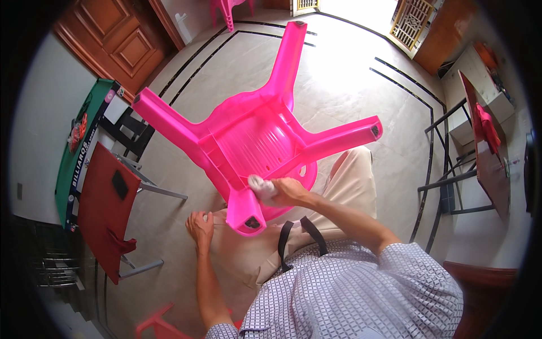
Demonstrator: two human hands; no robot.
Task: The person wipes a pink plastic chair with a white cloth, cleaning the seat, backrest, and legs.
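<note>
A pink plastic chair [258, 137] is turned over in front of me, its underside facing up and its legs pointing outward. My right hand [290, 191] grips a bunched pale cloth [261, 186] and presses it near the base of the closest leg [247, 207]. Part of the backrest [311, 173] shows below the seat, beside my trousers [355, 182]. My left hand [201, 229] rests on my knee, apart from the chair, and holds nothing that I can see.
To the left stand a red folding table [106, 212] bearing a black phone [120, 185] and a dark red cloth [123, 243], and a green billiards table [80, 148]. Another red-topped table [487, 148] is at the right. A red plastic stool [159, 326] sits low behind my left arm.
</note>
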